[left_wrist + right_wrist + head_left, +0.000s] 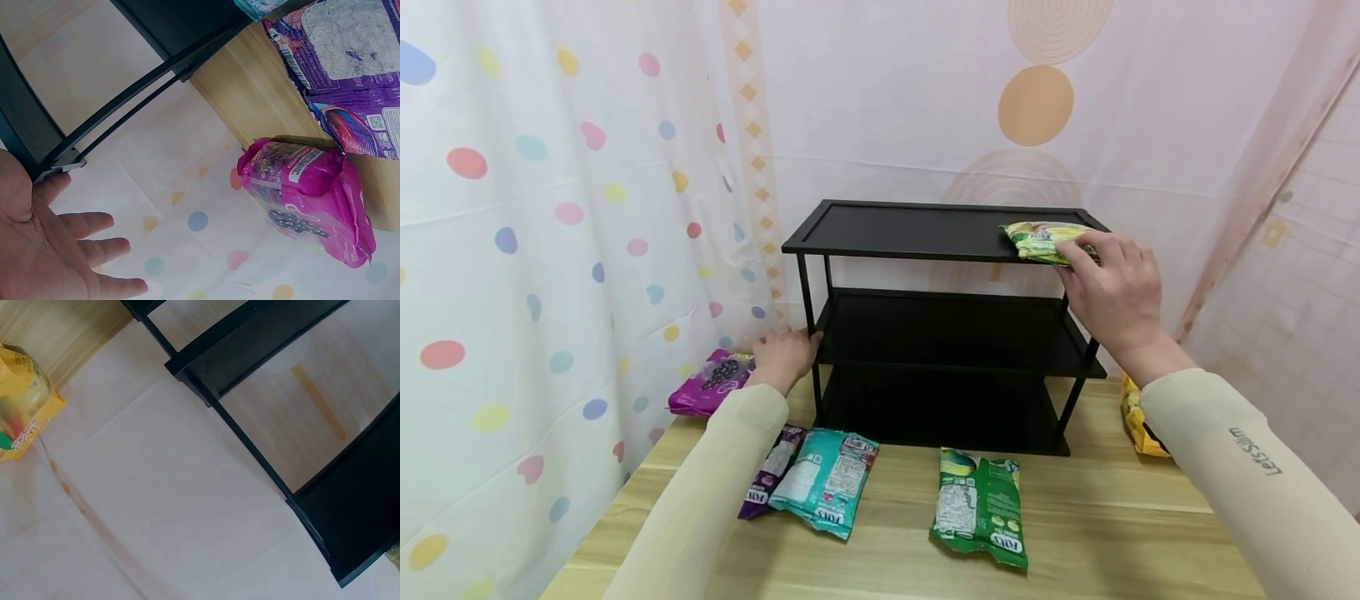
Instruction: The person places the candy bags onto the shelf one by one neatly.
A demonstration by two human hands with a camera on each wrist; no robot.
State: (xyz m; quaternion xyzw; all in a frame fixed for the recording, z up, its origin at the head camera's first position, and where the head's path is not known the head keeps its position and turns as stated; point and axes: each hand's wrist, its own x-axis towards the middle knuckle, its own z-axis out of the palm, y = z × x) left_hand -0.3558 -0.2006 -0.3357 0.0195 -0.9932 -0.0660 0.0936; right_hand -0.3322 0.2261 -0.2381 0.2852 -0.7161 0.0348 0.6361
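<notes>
A black three-tier shelf rack [925, 332] stands at the back of the wooden table. My right hand [1116, 287] pinches a green-and-yellow snack bag [1037, 239] at the right end of the top tier; the bag lies flat over the front edge. At the rack's left side, my left hand [784, 354] touches the left post by the middle tier. In the left wrist view that hand [59, 244] has its fingers spread and nearly straight, the index finger at the rack's edge. The right wrist view shows the rack's side [237, 431] but not the hand.
In front of the rack lie a green bag [979, 510], a teal bag [827, 482] and a dark purple bag [767, 475] partly under it. A magenta grape bag [706, 385] is left of the rack, a yellow bag [1138, 421] right. Patterned curtains [587, 208] hang behind.
</notes>
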